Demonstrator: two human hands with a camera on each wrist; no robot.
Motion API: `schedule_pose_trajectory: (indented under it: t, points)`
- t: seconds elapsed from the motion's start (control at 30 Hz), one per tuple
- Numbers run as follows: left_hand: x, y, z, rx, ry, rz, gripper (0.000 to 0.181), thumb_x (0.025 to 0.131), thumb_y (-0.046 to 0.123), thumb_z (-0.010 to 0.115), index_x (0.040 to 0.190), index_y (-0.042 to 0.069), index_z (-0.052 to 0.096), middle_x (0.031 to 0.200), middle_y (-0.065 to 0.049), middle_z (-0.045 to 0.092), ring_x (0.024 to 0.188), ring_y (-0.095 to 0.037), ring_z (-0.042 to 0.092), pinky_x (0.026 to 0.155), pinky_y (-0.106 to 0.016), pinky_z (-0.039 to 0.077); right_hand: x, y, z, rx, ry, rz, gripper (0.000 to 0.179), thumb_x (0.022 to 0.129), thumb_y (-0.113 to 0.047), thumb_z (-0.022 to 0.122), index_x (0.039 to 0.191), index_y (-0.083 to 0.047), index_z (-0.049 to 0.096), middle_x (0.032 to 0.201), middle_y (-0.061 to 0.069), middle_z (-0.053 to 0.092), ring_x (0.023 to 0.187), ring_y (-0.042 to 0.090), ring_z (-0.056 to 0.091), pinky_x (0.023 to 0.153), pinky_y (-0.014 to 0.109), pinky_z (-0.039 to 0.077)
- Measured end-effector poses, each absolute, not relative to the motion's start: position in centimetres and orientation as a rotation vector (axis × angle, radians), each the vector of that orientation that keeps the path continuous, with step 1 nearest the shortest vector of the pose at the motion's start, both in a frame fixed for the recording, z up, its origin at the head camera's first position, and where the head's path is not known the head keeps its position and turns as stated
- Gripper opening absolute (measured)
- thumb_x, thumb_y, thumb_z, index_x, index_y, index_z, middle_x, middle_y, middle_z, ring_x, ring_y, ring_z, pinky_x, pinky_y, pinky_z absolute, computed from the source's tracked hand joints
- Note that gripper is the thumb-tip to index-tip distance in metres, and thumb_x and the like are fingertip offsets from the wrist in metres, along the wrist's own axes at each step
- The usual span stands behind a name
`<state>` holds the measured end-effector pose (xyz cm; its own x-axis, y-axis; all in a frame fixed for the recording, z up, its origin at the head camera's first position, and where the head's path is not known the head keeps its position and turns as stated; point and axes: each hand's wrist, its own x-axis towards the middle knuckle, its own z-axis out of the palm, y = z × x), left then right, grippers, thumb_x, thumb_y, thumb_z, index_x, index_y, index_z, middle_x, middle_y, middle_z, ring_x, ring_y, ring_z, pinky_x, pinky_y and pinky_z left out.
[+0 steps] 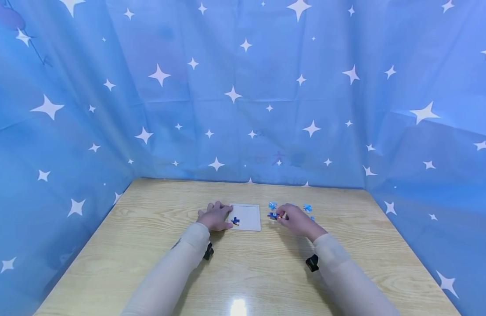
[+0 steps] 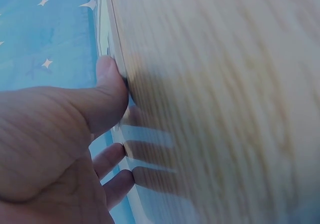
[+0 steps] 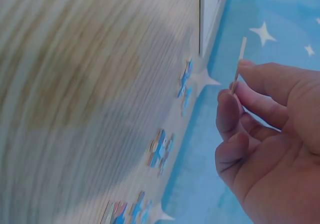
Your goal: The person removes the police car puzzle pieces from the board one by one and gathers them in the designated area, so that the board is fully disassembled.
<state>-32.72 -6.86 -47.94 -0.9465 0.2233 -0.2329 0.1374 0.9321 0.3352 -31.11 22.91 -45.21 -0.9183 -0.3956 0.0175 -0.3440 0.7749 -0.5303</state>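
My left hand (image 1: 216,217) rests at the left side of a white square puzzle tray (image 1: 250,216), fingers and thumb spread along its edge. One dark blue and yellow puzzle piece (image 1: 235,221) lies inside the tray near its lower left corner. To the right of the tray, my right hand (image 1: 299,219) pinches a thin puzzle piece (image 3: 242,56) between thumb and fingers; the right wrist view shows it edge-on, raised off the table. In the left wrist view the left thumb (image 2: 111,86) touches the edge, and the picture side of the held piece is hidden there.
Loose blue puzzle pieces lie around the right hand: one (image 1: 272,205) above its fingertips, another (image 1: 307,207) beyond the knuckles, one (image 1: 312,218) at its right. The wooden table (image 1: 243,267) meets a blue star-patterned curtain (image 1: 243,131) at the back and sides.
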Motion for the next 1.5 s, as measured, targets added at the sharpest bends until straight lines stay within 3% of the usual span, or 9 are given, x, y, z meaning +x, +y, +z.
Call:
schedule_pose_trajectory:
  t: [0.23, 0.53, 0.93, 1.5]
  points:
    - [-32.6, -7.0, -47.6, 0.279, 2.830, 0.505, 0.066, 0.097, 0.041, 0.068, 0.156, 0.027, 0.043, 0.146, -0.007, 0.040, 0.117, -0.027, 0.036, 0.099, -0.063, 0.027, -31.3, 24.1, -45.4, -0.609, 2.894, -0.780, 0.017, 0.098, -0.005, 0.066, 0.114, 0.002, 0.069, 0.102, 0.006, 0.064, 0.085, 0.017, 0.058, 0.074, 0.037, 0.050]
    - [-33.4, -7.1, -49.1, 0.280, 2.837, 0.512, 0.068, 0.096, 0.045, 0.068, 0.157, 0.031, 0.041, 0.152, -0.005, 0.037, 0.125, -0.029, 0.035, 0.102, -0.064, 0.025, -31.1, 26.4, -46.2, -0.587, 2.902, -0.752, 0.016, 0.096, -0.003, 0.067, 0.111, 0.003, 0.069, 0.098, 0.007, 0.064, 0.090, 0.021, 0.061, 0.076, 0.040, 0.051]
    - [-33.8, -7.0, -49.5, 0.270, 2.844, 0.467, 0.067, 0.096, 0.047, 0.067, 0.157, 0.034, 0.040, 0.153, -0.004, 0.036, 0.127, -0.028, 0.035, 0.100, -0.062, 0.027, -30.8, 28.1, -47.0, -0.545, 2.862, -0.762, 0.012, 0.095, -0.001, 0.068, 0.107, 0.000, 0.071, 0.097, 0.004, 0.066, 0.088, 0.017, 0.062, 0.073, 0.034, 0.053]
    - [-33.8, -7.0, -49.7, 0.292, 2.854, 0.448, 0.067, 0.097, 0.047, 0.065, 0.157, 0.034, 0.040, 0.157, -0.004, 0.033, 0.135, -0.030, 0.032, 0.101, -0.063, 0.027, -30.2, 29.0, -47.5, -0.555, 2.842, -0.703, 0.013, 0.092, 0.000, 0.071, 0.105, 0.001, 0.073, 0.095, 0.004, 0.062, 0.086, 0.017, 0.059, 0.075, 0.037, 0.052]
